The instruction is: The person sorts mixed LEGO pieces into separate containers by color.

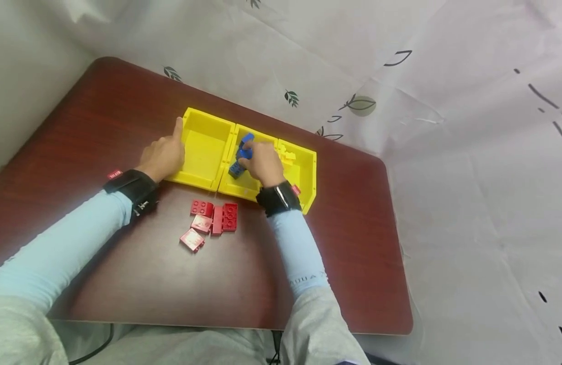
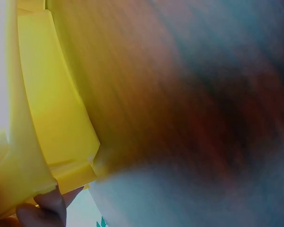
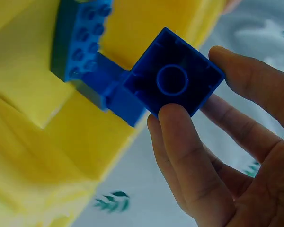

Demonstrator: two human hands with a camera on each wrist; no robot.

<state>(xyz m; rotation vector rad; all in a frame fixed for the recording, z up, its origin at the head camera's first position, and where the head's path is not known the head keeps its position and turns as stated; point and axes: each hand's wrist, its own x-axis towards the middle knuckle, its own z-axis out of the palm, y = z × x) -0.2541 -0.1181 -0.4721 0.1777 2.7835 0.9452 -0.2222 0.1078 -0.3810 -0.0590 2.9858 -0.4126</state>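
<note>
A yellow three-compartment box (image 1: pixel 201 152) lies across the table. My left hand (image 1: pixel 164 154) holds its left end; in the left wrist view the fingers (image 2: pixel 42 208) wrap the wall near a corner. Over the middle compartment, my right hand (image 1: pixel 265 162) pinches a blue toy brick (image 3: pixel 173 78) between thumb and fingers, its hollow underside facing the right wrist camera. Other blue bricks (image 3: pixel 83 42) lie just beside it in that compartment. Yellow bricks (image 1: pixel 286 153) sit in the right compartment, partly hidden by the right hand. The left compartment holds nothing visible.
Several red bricks (image 1: pixel 218 220) lie in a group on the brown table (image 1: pixel 354 253), in front of the box. A white patterned curtain (image 1: pixel 336 61) hangs behind the table's far edge.
</note>
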